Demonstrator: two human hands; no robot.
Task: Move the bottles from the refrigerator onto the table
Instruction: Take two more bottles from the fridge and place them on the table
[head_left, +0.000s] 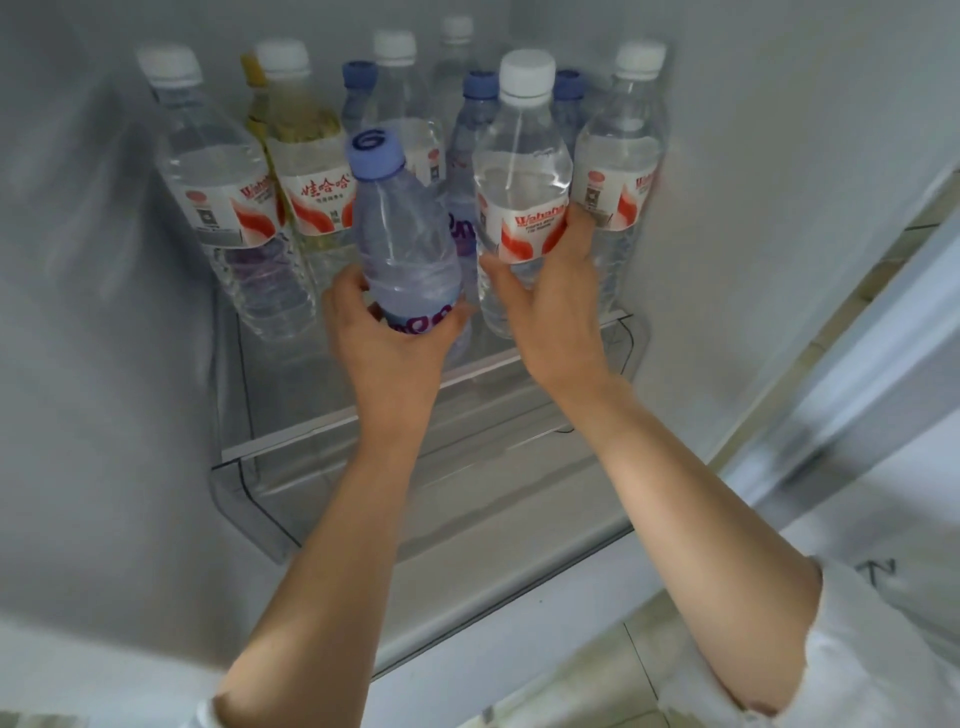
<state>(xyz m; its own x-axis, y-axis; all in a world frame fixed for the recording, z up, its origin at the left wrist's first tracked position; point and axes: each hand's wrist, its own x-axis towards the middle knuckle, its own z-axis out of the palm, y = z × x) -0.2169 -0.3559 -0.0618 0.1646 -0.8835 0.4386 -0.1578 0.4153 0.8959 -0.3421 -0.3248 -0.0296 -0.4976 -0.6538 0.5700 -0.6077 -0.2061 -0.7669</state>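
Both hands on bottles inside the refrigerator

Now the left hand (387, 332) grips the lower body of a clear plastic bottle with a blue cap and purple lettering (402, 244), fingers and thumb curled round it, the bottle tilted with its cap leaning toward the left. Just to its right, the right hand (548, 301) clasps a clear water bottle with a white cap and a red-and-white label (519, 176), thumb on the near side and fingers wrapped behind the label. Beyond both hands, more bottles crowd the clear refrigerator shelf (571, 358): white-capped labelled ones to the far left (208, 176) and close beside the right hand's fingers (621, 161), a yellowish bottle (306, 150), and blue-capped ones (475, 124) standing between and behind the two gripped bottles. White refrigerator walls (104, 312) close in on either side.
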